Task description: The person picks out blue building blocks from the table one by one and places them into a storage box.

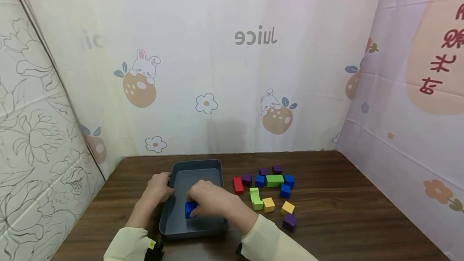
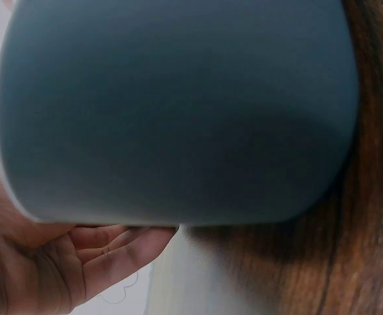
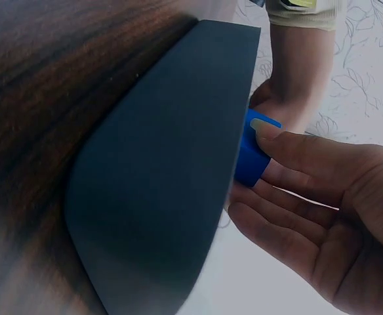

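Over the near half of a dark grey rectangular tray (image 1: 197,226), my right hand (image 1: 214,199) pinches a blue block (image 1: 189,209) between thumb and fingers. The right wrist view shows the thumb on one face of the blue block (image 3: 254,154), its lower part hidden by the tray wall (image 3: 159,151). My left hand (image 1: 158,187) holds the tray's left side at the rim. In the left wrist view its fingers (image 2: 129,252) lie along the outside of the tray wall (image 2: 178,118); the thumb is hidden there.
Right of the tray, several loose blocks lie on the brown wooden table (image 1: 337,204): a red block (image 1: 238,185), a green block (image 1: 274,181), a light green notched block (image 1: 255,199), yellow blocks (image 1: 268,205), blue blocks (image 1: 285,191) and purple blocks (image 1: 289,222). Printed curtains (image 1: 232,71) stand behind.
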A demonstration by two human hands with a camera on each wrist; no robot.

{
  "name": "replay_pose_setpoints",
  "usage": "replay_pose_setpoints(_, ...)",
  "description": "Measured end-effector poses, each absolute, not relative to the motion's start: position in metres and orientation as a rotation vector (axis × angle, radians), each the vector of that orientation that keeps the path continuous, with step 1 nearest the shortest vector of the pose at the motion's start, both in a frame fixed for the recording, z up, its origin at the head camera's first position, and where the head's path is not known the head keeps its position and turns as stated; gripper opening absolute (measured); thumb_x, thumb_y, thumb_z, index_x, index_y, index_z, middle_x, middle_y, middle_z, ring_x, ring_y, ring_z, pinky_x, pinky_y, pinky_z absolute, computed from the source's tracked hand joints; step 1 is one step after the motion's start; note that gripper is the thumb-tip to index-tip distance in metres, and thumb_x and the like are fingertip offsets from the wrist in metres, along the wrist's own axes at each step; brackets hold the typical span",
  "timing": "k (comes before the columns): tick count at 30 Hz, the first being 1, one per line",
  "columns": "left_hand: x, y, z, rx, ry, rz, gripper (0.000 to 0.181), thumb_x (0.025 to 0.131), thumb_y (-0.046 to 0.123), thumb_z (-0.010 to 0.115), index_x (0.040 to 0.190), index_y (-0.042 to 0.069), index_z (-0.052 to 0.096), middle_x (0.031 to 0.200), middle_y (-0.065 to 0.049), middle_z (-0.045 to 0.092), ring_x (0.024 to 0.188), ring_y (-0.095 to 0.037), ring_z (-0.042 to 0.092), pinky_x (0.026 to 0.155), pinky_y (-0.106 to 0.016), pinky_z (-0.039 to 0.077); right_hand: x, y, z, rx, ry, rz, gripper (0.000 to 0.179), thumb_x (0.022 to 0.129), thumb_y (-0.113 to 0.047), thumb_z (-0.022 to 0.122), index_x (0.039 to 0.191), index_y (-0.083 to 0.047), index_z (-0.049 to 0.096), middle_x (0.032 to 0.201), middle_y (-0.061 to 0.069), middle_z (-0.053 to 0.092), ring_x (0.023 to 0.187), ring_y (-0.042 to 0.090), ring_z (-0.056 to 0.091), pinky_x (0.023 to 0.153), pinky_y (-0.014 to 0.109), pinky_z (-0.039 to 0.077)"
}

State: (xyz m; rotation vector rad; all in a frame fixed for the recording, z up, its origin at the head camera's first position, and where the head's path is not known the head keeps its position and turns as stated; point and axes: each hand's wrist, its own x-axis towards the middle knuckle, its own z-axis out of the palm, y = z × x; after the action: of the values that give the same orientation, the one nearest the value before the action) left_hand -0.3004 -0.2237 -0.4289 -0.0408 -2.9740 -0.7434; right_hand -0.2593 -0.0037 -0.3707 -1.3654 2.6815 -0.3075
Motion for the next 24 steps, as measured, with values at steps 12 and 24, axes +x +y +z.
replay_pose_setpoints(12,-0.303,-0.225,-0.43,-0.045,-2.976,-0.724,0.055,0.085,0.002,0.077,0.135,-0.016,0.06,0.121,-0.032,0.069,0.099,-0.037,0.069,0.086,-0.053,0.059,-0.258,-0.014,-0.38,-1.401,2.674,-0.252,0.018,0.088,-0.024,0.089,0.1,-0.015,0.08,0.085,-0.012,0.069,0.074,-0.002,0.057,0.068,0.015,0.051)
replay_pose_setpoints(24,-0.303,-0.225,-0.429,-0.062,-2.975,-0.717,0.055,0.086,0.002,0.076,0.136,-0.015,0.06,0.121,-0.031,0.07,0.099,-0.036,0.069,0.085,-0.053,0.059,-0.257,-0.017,-0.39,-1.42,2.701,-0.17,0.019,0.086,-0.026,0.091,0.096,-0.015,0.079,0.083,-0.011,0.069,0.071,-0.002,0.058,0.064,0.015,0.049)
